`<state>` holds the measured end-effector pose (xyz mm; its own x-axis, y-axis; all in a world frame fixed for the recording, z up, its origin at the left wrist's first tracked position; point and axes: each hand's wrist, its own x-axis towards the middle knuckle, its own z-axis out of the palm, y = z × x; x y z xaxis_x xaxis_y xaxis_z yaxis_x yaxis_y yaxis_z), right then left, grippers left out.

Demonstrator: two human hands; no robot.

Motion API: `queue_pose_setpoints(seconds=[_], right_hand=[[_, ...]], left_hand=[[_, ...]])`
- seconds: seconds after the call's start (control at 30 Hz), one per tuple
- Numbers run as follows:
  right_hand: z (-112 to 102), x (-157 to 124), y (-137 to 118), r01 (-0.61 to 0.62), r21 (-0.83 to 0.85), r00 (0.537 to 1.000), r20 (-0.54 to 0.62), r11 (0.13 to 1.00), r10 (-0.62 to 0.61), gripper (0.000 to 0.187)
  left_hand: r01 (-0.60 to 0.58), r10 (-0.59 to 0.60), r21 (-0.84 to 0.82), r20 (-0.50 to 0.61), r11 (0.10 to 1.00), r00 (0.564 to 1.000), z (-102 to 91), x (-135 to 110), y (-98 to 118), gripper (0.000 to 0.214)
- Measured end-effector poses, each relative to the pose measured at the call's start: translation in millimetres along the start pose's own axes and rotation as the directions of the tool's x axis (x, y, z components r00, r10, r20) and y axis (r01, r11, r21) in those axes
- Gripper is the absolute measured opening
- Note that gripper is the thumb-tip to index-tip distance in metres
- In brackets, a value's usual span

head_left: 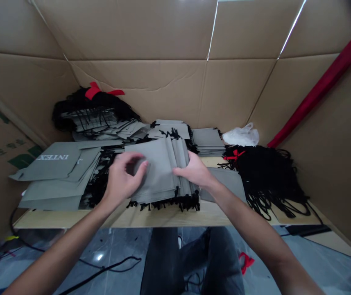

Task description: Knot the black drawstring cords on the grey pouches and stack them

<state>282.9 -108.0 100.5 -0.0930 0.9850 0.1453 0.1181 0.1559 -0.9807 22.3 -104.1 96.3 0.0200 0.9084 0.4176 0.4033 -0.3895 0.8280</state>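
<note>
A stack of flat grey pouches (157, 168) with short black cord ends along its near edge sits in front of me, its right part fanned into several upright folds. My right hand (193, 170) grips those folds from the right, thumb on the near face and fingers behind. At the left side of the stack, my left hand (127, 174) is curved with thumb and fingers apart, close to the top pouch; nothing shows between them. Under my right forearm lies another grey pouch (227, 182).
Left are large grey pieces marked INTEX (55, 157). Behind stand grey stacks (207, 141) and a black-corded pile (97, 114) with red ribbon. At right are a black cord bundle (270, 176) and a white plastic bag (243, 135). Cardboard walls (138, 78) enclose the wooden table (163, 219).
</note>
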Motion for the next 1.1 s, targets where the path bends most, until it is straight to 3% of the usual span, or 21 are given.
queue_pose_setpoints(seconds=[0.07, 0.1, 0.27, 0.4, 0.5, 0.63, 0.73, 0.83, 0.9, 1.0, 1.07, 1.1], right_hand=[[-6.1, -8.5, -6.9, 0.063, 0.091, 0.996, -0.063, 0.994, -0.057, 0.060], [-7.6, -12.6, -7.8, 0.087, 0.134, 0.993, -0.093, 0.987, -0.074, 0.062], [2.5, -28.9, 6.8, 0.062, 0.369, 0.983, -0.181, 0.927, 0.006, 0.069], [16.1, -35.6, 17.3, -0.060, 0.546, 0.982, -0.116, 0.835, 0.147, 0.065], [24.6, -37.8, 17.8, -0.101, 0.635, 0.980, -0.069, 0.766, 0.186, 0.063], [36.5, -39.1, 17.6, -0.066, 0.731, 0.971, -0.111, 0.679, 0.213, 0.064], [44.6, -39.1, 18.4, -0.045, 0.790, 0.953, -0.150, 0.612, 0.264, 0.064], [50.1, -37.5, 17.1, -0.043, 0.835, 0.936, -0.159, 0.549, 0.315, 0.062], [52.1, -35.6, 14.9, -0.020, 0.858, 0.924, -0.180, 0.513, 0.337, 0.064], [55.3, -32.6, 11.2, 0.057, 0.876, 0.908, -0.245, 0.480, 0.340, 0.068], [59.2, -30.8, 9.8, 0.132, 0.871, 0.899, -0.307, 0.474, 0.312, 0.073], [61.5, -30.0, 9.6, 0.168, 0.864, 0.896, -0.335, 0.475, 0.291, 0.076]], left_hand=[[0.044, -0.050, -0.044, -0.146, 0.998, 0.988, -7.6, 1.4, 3.7, 0.072], [0.077, -0.089, -0.084, -0.153, 0.994, 0.984, -10.3, 2.2, 6.1, 0.078], [0.239, -0.227, -0.255, 0.077, 0.937, 0.971, -15.6, 7.6, 30.5, 0.067], [0.264, -0.223, -0.261, 0.177, 0.929, 0.959, -19.2, 19.6, 52.1, 0.057], [0.269, -0.209, -0.213, 0.265, 0.939, 0.941, -21.5, 27.3, 62.1, 0.052], [0.298, -0.212, -0.197, 0.368, 0.934, 0.905, -21.4, 32.3, 80.1, 0.067], [0.350, -0.218, -0.313, 0.387, 0.883, 0.896, -21.1, 35.5, 100.1, 0.081], [0.409, -0.228, -0.429, 0.413, 0.805, 0.882, -20.8, 34.4, 113.3, 0.079], [0.368, -0.166, -0.543, 0.384, 0.755, 0.908, -17.1, 27.3, 112.3, 0.083], [0.139, 0.022, -0.683, 0.222, 0.717, 0.975, 0.7, 6.6, 95.9, 0.095], [-0.018, 0.066, -0.638, 0.051, 0.769, 0.997, 19.6, -8.9, 81.4, 0.094], [-0.062, 0.067, -0.614, -0.015, 0.787, 0.998, 29.6, -15.3, 75.2, 0.081]])
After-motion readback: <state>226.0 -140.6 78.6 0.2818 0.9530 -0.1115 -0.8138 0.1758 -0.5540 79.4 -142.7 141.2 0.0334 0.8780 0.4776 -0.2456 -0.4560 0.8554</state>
